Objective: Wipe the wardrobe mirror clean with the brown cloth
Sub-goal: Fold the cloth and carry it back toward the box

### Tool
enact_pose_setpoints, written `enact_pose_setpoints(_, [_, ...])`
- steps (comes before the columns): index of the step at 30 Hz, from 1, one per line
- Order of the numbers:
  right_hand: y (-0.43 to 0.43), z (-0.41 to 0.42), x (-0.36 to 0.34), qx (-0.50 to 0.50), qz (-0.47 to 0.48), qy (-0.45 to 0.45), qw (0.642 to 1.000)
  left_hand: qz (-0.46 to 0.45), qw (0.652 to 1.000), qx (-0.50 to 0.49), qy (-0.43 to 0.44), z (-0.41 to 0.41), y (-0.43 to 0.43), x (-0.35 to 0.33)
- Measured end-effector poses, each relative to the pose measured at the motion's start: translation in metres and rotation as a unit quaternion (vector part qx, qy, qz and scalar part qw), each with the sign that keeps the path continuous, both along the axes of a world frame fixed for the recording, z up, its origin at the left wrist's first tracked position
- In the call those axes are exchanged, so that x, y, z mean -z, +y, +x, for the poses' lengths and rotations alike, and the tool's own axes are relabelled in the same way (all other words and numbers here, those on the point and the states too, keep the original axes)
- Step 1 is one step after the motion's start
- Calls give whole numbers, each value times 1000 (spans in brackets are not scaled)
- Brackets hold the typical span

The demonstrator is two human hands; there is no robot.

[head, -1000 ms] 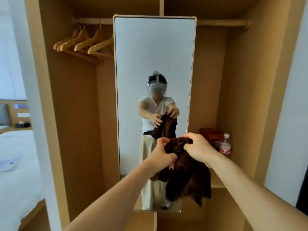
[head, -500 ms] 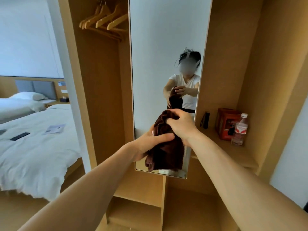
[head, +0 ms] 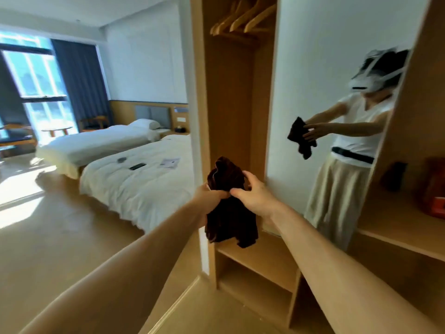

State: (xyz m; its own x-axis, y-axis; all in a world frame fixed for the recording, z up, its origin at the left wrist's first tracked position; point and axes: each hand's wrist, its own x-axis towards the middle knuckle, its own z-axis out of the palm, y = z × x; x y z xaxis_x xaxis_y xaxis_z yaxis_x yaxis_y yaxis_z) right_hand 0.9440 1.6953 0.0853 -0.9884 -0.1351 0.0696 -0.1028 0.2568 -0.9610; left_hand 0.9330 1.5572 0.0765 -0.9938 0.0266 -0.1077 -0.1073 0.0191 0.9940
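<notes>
**Entry: brown cloth, bunched in both hands, off the glass**

Head view. Left hand (head: 212, 195): clenched on the brown cloth (head: 228, 203) from the left, fingers wrapped into the folds. Right hand (head: 250, 192): gripping the same cloth from the right, thumb meeting the left hand at the middle of the bundle. Both arms extended forward.

Brown cloth: dark, soft, heavily crumpled; a rounded wad rises above the hands, two loose tails hang below them. No flat face is presented.

Wardrobe mirror (head: 320, 75): tall panel to the right of the hands and beyond them, its near edge just past the right hand. The cloth is not on it; the cloth sits in front of the open wardrobe bay (head: 231, 97) left of the mirror. Glass surface shows the person's reflection; smears or dust cannot be made out.

Shelf (head: 260, 251): below the hanging tails.

Risks, as judged:
- A wadded cloth would likely streak rather than clean, for want of a flat pad.
- Dangling tails may drag over wiped glass.
- Hands point away from the mirror, so a stroke may land on the wooden frame.
</notes>
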Motion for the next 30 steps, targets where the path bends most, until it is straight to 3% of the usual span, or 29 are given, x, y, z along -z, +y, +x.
enact_pose_setpoints(5, [-72,-4,26,-97,-38,-12,995,66,991,-112,-28,10,-70,9])
enact_pose_setpoints(14, [-232,-15,68,-182,-60,-14,981,192,957,-208,-57,25,-223,48])
enact_pose_setpoints(21, [-384,-20,107,-223,49,-38,973,235,917,-311,-88,38,-364,106])
enact_pose_setpoints(30, [-581,11,199,-360,160,-115,912,264,831,-464,-153,105,-538,209])
